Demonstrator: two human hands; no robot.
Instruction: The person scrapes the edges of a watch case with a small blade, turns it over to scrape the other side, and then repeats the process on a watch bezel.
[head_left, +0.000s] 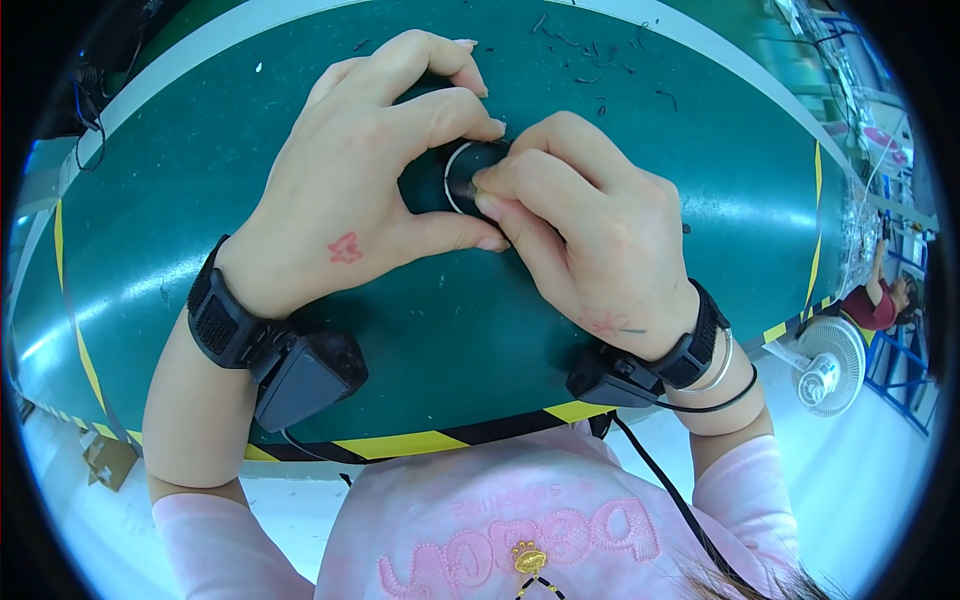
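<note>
- Head view: the left hand (350,160) curls round a black round piece (484,157) with a pale ring, thumb on the near side and fingers on the far side, grasping it.
- The right hand (600,220) pinches with thumb and forefinger at that piece's right-hand end (whether some small part sits between those tips, I cannot tell).
- The piece lies between both hands, over the desk (450,330).
- To do this well, I judge the left hand should hold the piece steady, while the right hand works with its fingertips alone, gently, its knuckles tilted aside so the ring shows.
- Counts: two hands; one black piece with one visible ring; two black wrist units (310,375), one strapped at each wrist; several dark scraps (590,79) beyond the hands, too thin to number surely.
</note>
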